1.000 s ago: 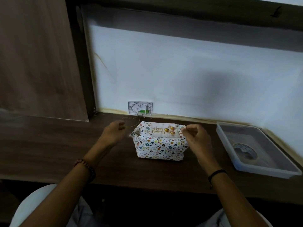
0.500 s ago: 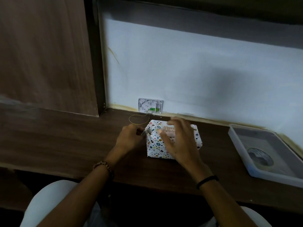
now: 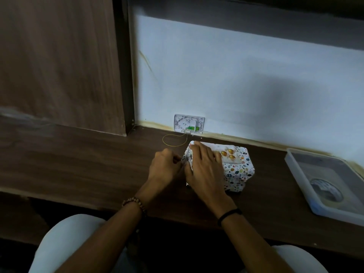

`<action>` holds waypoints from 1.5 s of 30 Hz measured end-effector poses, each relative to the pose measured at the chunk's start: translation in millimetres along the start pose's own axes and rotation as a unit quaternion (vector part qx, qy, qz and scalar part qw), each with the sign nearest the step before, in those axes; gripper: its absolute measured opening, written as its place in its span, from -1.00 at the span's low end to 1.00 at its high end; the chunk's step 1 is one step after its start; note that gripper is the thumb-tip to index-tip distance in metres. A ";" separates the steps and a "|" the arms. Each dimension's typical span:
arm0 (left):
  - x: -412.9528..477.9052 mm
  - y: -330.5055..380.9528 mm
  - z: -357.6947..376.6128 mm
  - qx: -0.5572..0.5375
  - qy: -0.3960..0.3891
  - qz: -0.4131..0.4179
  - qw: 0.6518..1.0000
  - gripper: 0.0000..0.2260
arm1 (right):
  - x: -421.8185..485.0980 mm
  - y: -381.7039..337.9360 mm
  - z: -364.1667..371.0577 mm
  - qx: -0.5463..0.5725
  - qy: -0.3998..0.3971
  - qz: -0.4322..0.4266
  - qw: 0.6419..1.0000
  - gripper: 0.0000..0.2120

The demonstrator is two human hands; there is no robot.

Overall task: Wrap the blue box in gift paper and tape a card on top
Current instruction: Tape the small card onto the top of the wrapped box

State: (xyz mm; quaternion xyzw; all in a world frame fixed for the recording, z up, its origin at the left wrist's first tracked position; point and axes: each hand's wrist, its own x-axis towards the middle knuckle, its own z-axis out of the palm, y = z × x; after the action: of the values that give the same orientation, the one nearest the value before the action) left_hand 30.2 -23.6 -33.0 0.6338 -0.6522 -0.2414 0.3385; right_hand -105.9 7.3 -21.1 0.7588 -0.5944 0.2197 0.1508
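Pressing flat on the wrapped box (image 3: 235, 170), the right hand (image 3: 204, 170) spreads open over the card (image 3: 226, 154) on its top, gripping nothing. The left hand (image 3: 166, 168) sits curled at the box's left end; whether it pinches tape is unclear. Judging by this, the card is being taped down; next calls for smoothing tape over the card's left edge. A tray (image 3: 295, 166) lies well right of the box.
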 end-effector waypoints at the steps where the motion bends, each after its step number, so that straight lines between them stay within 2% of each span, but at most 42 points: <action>1: -2.5 2.7 0.0 0.000 -0.001 0.002 1.000 -0.86 | 0.0 0.4 1.3 0.001 0.005 0.002 1.000 -0.53; 11: -24.6 26.4 -2.5 0.070 -0.004 0.001 0.998 -0.79 | -1.7 4.0 0.4 0.057 -0.003 0.005 0.998 -0.51; 15: -26.3 30.2 -2.2 0.070 -0.009 -0.012 0.997 -0.80 | -2.6 8.1 -9.9 0.116 -0.067 -0.006 0.991 -0.34; 18: -30.8 35.4 -2.8 0.071 0.018 -0.023 0.997 -0.82 | -3.9 9.2 -15.4 0.136 -0.105 -0.017 0.985 -0.20; 22: -34.4 38.6 -5.4 0.068 0.044 -0.041 0.996 -0.85 | -2.1 8.3 -16.1 0.156 -0.116 -0.001 0.981 -0.11; 28: -33.5 35.4 -2.6 0.059 0.017 -0.037 0.997 -0.84 | -1.2 7.5 -15.4 0.172 -0.109 0.005 0.979 -0.12; 36: -39.8 46.4 -8.3 0.084 -0.038 -0.003 0.996 -0.80 | -1.6 7.7 -17.6 0.177 -0.125 0.000 0.976 0.00; 41: -37.5 43.9 -6.6 0.024 -0.046 -0.009 0.999 -0.88 | -0.8 7.5 -17.6 0.175 -0.133 0.006 0.976 0.01; 45: -32.8 38.1 -3.8 -0.054 -0.062 -0.023 0.996 -0.80 | -0.3 7.5 -14.3 0.173 -0.133 0.009 0.976 0.00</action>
State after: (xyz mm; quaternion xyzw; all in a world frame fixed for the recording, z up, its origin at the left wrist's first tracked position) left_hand 6.7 12.5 -6.6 0.6134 -0.6429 -0.3231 0.3257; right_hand -115.4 12.7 -9.2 0.7906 -0.5686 0.2179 -0.0651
